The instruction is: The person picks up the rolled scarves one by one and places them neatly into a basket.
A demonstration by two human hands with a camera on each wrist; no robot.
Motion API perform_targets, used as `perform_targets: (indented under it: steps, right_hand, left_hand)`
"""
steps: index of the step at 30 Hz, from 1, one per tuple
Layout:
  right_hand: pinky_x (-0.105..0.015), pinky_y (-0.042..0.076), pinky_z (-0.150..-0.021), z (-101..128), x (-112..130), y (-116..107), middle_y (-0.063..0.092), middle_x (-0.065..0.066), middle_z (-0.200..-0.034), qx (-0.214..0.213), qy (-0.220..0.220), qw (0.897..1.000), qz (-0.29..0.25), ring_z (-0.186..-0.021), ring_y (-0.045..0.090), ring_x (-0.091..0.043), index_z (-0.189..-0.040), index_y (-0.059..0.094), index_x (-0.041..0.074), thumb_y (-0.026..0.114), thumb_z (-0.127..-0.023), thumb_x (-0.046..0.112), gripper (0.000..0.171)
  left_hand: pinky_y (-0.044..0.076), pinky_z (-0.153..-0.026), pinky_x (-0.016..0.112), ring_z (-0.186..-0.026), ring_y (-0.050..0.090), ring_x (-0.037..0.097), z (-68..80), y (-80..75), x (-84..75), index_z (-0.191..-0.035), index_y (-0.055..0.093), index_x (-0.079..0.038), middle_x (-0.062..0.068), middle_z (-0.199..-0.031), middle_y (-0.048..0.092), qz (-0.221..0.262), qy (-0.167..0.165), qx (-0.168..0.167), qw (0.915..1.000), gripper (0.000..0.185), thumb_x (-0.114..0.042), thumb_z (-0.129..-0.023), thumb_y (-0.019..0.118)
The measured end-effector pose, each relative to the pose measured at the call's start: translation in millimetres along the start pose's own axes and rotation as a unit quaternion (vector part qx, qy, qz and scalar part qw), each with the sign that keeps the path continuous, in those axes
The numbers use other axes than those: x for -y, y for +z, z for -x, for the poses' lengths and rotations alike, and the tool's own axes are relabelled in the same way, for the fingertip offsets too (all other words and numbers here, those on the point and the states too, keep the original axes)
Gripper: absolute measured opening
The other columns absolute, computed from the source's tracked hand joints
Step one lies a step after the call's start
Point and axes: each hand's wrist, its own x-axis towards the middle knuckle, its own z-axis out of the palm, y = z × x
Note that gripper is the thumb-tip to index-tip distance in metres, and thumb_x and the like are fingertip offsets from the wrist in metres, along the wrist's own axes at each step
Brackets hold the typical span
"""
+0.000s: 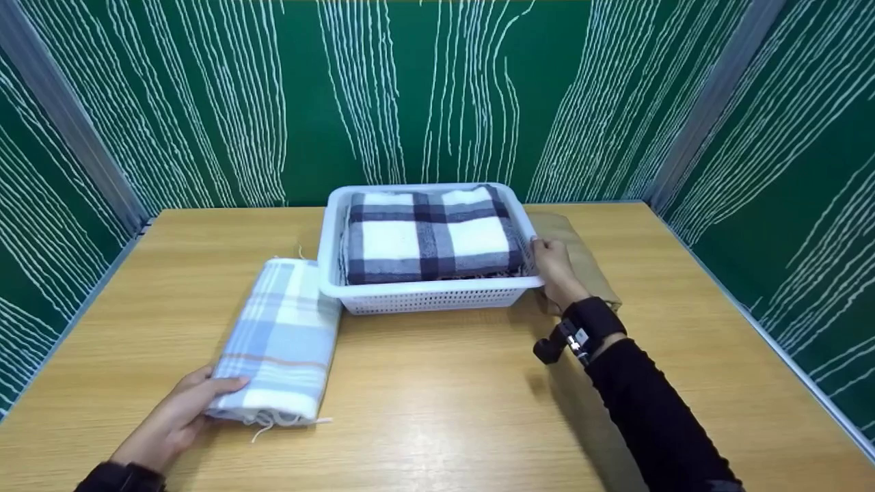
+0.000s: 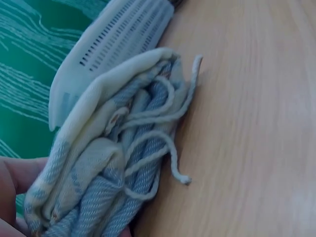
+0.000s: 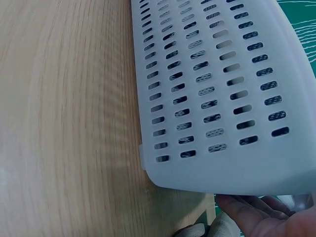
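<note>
The head view looks forward and down over the whole desk [image 1: 437, 396]. Both wrist views sit very close, low over it, each sharing the white basket [image 1: 431, 295] with the head view.

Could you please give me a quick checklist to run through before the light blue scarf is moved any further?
1. Left hand grips the near end of the light blue scarf: ok.
2. Scarf is folded, fringe loose at the near end: ok.
3. Right hand steadies the white basket at its right rim: ok.
4. Room in the basket above the dark plaid scarf: cannot tell.
5. Tan cloth lies outside the basket: ok.
</note>
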Motion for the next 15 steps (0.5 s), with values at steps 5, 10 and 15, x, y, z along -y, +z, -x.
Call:
perform_targets:
  steps: [5,10,15]
  right_hand:
    - [-0.036,0.038,-0.098,-2,-2,2,0.042,-0.023,-0.134,0.001,0.001,1.0,-0.002,-0.116,0.043,-0.028,-0.141,0.036,-0.005,0.027,-0.105,0.021,0.046]
    - [-0.037,0.034,-0.102,-3,-4,1,0.039,-0.023,-0.137,-0.004,0.005,1.0,-0.006,-0.119,0.04,-0.029,-0.142,0.033,-0.007,0.027,-0.104,0.02,0.047]
    - [-0.035,0.037,-0.098,-3,-3,1,0.041,-0.023,-0.135,-0.004,-0.009,1.0,-0.014,-0.115,0.043,-0.028,-0.14,0.036,-0.009,0.028,-0.104,0.019,0.046]
  left_hand:
    - [0.05,-0.076,0.028,-0.081,0.064,0.018,10.9,-16.7,8.0,-0.14,0.024,0.014,0.002,-0.089,0.068,-0.02,-0.01,0.01,0.9997,0.072,-0.008,-0.087,0.067]
    - [0.049,-0.079,0.029,-0.085,0.064,0.019,19.0,-32.3,11.0,-0.142,0.016,0.015,0.003,-0.093,0.067,-0.04,-0.036,0.045,0.9976,0.079,-0.011,-0.088,0.067]
    - [0.048,-0.081,0.031,-0.088,0.062,0.02,24.3,-50.8,11.5,-0.143,0.014,0.014,0.004,-0.098,0.066,-0.055,-0.062,0.087,0.9927,0.077,-0.013,-0.091,0.064]
